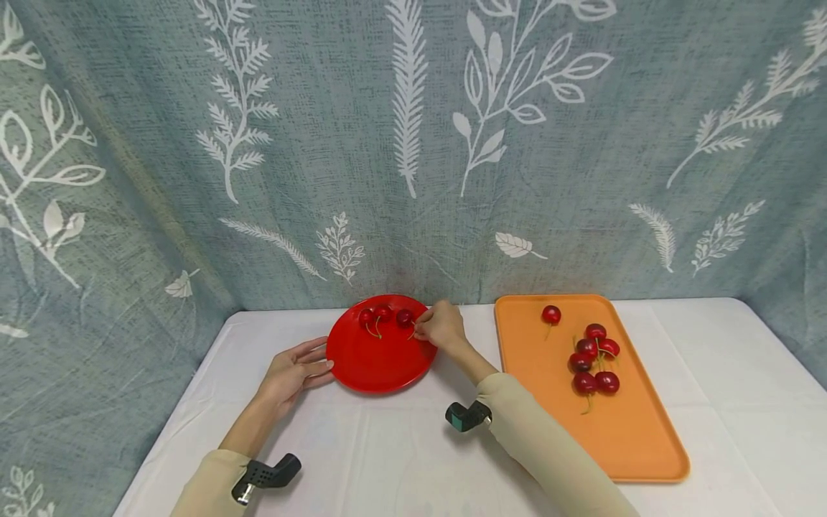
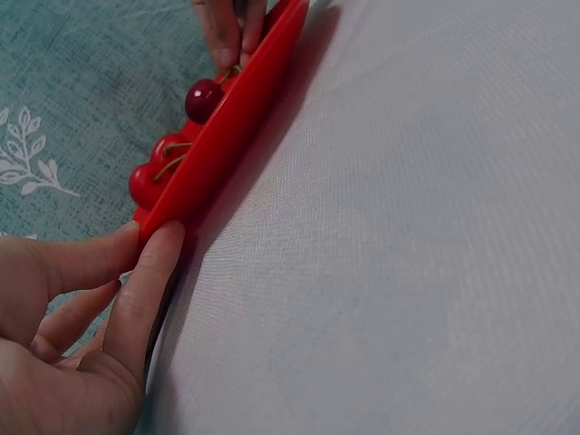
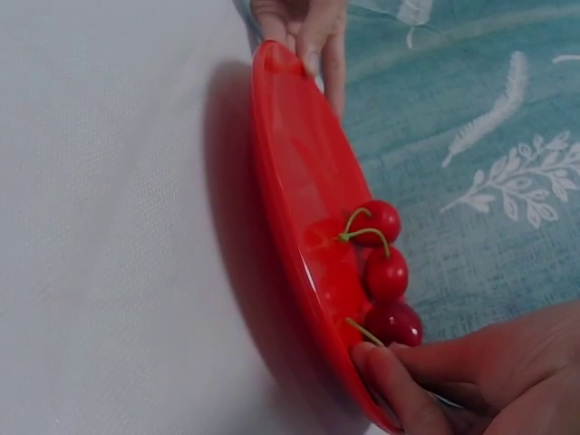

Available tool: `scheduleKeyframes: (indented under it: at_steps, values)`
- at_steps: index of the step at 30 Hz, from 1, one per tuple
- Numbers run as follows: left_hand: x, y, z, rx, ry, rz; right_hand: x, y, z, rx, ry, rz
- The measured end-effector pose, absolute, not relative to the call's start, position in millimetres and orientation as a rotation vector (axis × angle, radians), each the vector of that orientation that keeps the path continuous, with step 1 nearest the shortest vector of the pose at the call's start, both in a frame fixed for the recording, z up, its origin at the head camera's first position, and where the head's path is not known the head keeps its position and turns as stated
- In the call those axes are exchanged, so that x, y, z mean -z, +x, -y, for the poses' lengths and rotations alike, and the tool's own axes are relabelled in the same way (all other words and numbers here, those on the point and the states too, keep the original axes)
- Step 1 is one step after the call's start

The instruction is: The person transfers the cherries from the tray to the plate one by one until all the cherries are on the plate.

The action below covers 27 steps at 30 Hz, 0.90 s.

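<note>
A round red plate lies on the white cloth. My left hand holds its left rim, thumb and fingertips meeting at the edge in the left wrist view. At the plate's far right side, my right hand pinches the green stem of a dark red cherry, which sits on the plate. Beside that cherry are two brighter red cherries with their stems joined. In the left wrist view, this pair shows over the rim, and the right-hand fingers appear behind the dark cherry.
An orange tray stands to the right, partly behind the right sleeve. Several dark red cherries cluster on it, and a single cherry lies near its back edge. A blue-green leaf-patterned curtain hangs behind the white table.
</note>
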<state>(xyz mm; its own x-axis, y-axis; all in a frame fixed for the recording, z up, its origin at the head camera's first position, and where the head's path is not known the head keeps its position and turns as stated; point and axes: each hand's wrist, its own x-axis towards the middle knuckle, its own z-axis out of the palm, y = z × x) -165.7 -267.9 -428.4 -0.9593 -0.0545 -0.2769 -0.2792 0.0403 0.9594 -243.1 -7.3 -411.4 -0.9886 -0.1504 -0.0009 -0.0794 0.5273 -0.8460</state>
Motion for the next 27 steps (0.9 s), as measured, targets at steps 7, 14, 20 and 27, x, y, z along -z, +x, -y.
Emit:
scheduleKeyframes:
  at_steps: [7,14,20,27]
  values:
    - [425.5,-165.1,266.0,-2.047,-0.353,-2.127,406.1,-240.5,1.6,1.439,-0.217,-2.679]
    - [426.0,-165.0,266.5,-2.043,-0.353,-2.125,398.0,-238.9,-6.4,1.565,-0.276,-2.528]
    - [426.7,-165.2,267.1,-2.044,-0.357,-2.12,390.2,-239.0,-17.7,1.668,-0.256,-2.35]
    - [426.6,-165.9,266.0,-2.035,-0.37,-2.124,385.8,-243.3,-41.1,1.652,-0.248,-2.376]
